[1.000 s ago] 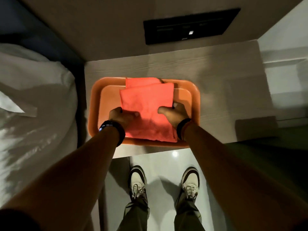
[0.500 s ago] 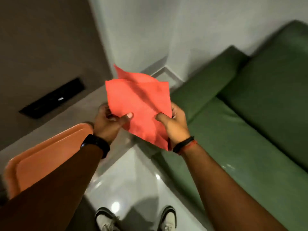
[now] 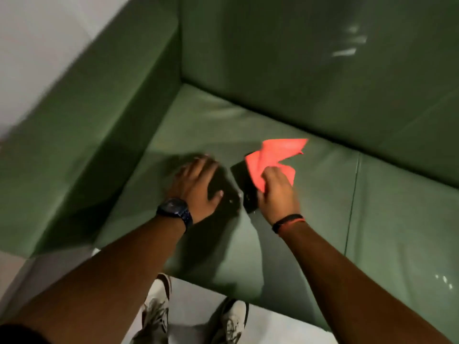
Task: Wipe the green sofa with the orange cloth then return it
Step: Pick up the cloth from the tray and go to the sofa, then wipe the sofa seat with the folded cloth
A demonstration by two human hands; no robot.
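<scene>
The green sofa (image 3: 285, 78) fills most of the view, with its seat cushion (image 3: 213, 125) below me and an armrest on the left. My right hand (image 3: 277, 194) grips the orange cloth (image 3: 275, 155), which sticks up loosely just above the seat. My left hand (image 3: 198, 187) is spread open, palm down, over the seat cushion beside it, holding nothing. Whether the palm touches the cushion is unclear. Dark shadows lie under both hands.
The sofa armrest (image 3: 94, 135) rises on the left and the backrest stands behind the seat. A seam (image 3: 354, 194) splits the seat into two cushions. My shoes (image 3: 159, 311) stand on pale glossy floor at the sofa's front edge. A white wall (image 3: 37, 45) is upper left.
I have turned from the orange tray to the sofa. The cloth, held by both hands before, is now in my right hand only. My left hand has let go and dropped to the seat.
</scene>
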